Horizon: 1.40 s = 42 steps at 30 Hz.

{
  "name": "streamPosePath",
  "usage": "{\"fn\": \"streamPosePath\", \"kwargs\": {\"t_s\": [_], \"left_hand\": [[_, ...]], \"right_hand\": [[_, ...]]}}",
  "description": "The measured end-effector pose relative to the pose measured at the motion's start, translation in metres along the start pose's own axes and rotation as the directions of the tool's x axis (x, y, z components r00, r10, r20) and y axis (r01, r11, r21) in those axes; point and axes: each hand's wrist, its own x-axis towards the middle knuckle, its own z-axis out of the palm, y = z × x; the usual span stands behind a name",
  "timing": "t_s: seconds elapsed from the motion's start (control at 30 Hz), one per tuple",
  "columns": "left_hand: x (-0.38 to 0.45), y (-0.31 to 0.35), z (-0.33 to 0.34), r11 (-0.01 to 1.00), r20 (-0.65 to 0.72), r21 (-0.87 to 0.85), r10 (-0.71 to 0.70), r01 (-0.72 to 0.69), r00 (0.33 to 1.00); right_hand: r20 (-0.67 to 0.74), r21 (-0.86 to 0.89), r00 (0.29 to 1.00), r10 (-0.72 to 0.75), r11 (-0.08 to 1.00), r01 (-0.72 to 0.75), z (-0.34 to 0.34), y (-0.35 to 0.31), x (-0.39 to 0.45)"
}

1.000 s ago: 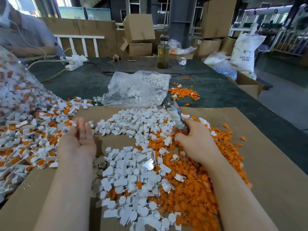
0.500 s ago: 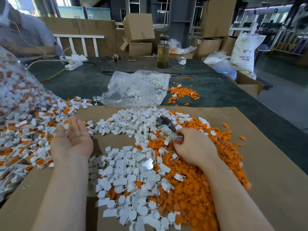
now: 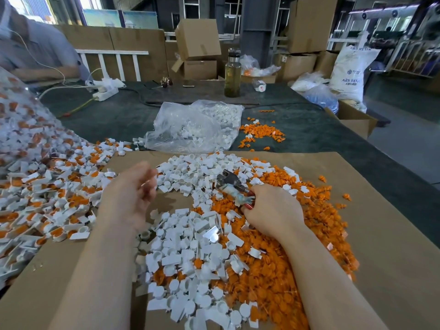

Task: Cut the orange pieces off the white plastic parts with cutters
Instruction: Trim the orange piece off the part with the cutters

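Your right hand (image 3: 273,210) is wrapped around the handles of the cutters (image 3: 232,186), grip pressed tight on them. The cutter head points far-left and lies low over the white plastic parts (image 3: 195,234); can't tell if the blades are open.

Your left hand (image 3: 129,196) hovers just left of that pile, palm turned inward, fingers loosely curled and blurred. Can't tell whether that grip pinches anything.

Trimmed white parts cover the middle of the cardboard sheet (image 3: 381,234) on the desk (image 3: 297,129). The cut-off orange pieces (image 3: 273,270) are heaped right of them, under and around your right wrist.

Left of the cardboard, the uncut pile (image 3: 47,186), white with orange still attached, spills out of a big clear bag at the left edge.

Far side of the cardboard: a clear plastic bag (image 3: 195,125) holding white parts, with a small scatter of orange bits (image 3: 259,134) just right of it.

Farther back on the desk stands a bottle (image 3: 232,75), and a white power strip (image 3: 104,90) lies far-left. A seated person (image 3: 33,51) is at far left. Cardboard boxes (image 3: 197,39) are stacked behind the desk.
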Motion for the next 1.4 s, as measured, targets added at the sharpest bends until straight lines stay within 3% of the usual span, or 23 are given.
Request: {"fn": "streamPosePath", "kwargs": {"t_s": [0.07, 0.13, 0.23, 0.3, 0.4, 0.77, 0.93, 1.13, 1.23, 1.33, 1.4], "left_hand": [[-0.007, -0.008, 0.01, 0.896, 0.08, 0.422, 0.119, -0.141, 0.99], [-0.018, -0.015, 0.02, 0.695, 0.237, 0.662, 0.162, -0.281, 0.958], [-0.018, -0.031, 0.028, 0.305, 0.405, 0.858, 0.096, -0.414, 0.909], [-0.015, -0.036, 0.033, 0.145, 0.457, 0.876, 0.061, -0.461, 0.887], [-0.012, -0.039, 0.032, 0.116, 0.472, 0.874, 0.033, -0.472, 0.881], [-0.009, -0.043, 0.029, 0.163, 0.501, 0.843, 0.11, -0.513, 0.858], [-0.012, -0.041, 0.032, 0.107, 0.51, 0.846, 0.125, -0.523, 0.851], [-0.014, -0.04, 0.037, 0.202, 0.414, 0.86, 0.258, -0.468, 0.873], [-0.015, -0.043, 0.038, 0.153, 0.454, 0.861, 0.195, -0.484, 0.869], [-0.017, -0.045, 0.041, 0.061, 0.503, 0.856, 0.136, -0.514, 0.854], [-0.016, -0.045, 0.041, 0.051, 0.527, 0.844, 0.102, -0.533, 0.844]], "right_hand": [[-0.001, 0.016, 1.0, 0.001, 1.0, -0.001, 0.0, 0.0, -0.001], [-0.021, 0.026, 1.0, 0.011, 1.0, -0.011, -0.002, 0.001, -0.002], [-0.08, 0.066, 0.996, 0.037, 0.997, -0.032, -0.005, 0.002, -0.003], [-0.096, 0.115, 0.994, 0.049, 0.993, -0.038, -0.006, 0.002, -0.003], [-0.098, 0.201, 0.993, 0.065, 0.979, -0.045, -0.008, 0.001, -0.003], [-0.203, 0.478, 0.978, 0.048, 0.877, 0.056, -0.015, -0.003, -0.004], [-0.205, 0.598, 0.976, 0.066, 0.798, 0.072, -0.019, -0.007, -0.007], [-0.19, 0.836, 0.978, 0.09, 0.536, 0.114, -0.027, -0.008, -0.011], [-0.143, 0.912, 0.986, 0.09, 0.398, 0.096, -0.029, -0.008, -0.012], [-0.134, 0.933, 0.988, 0.083, 0.346, 0.097, -0.03, -0.008, -0.013], [-0.139, 0.931, 0.988, 0.071, 0.35, 0.106, -0.031, -0.008, -0.014]]}}
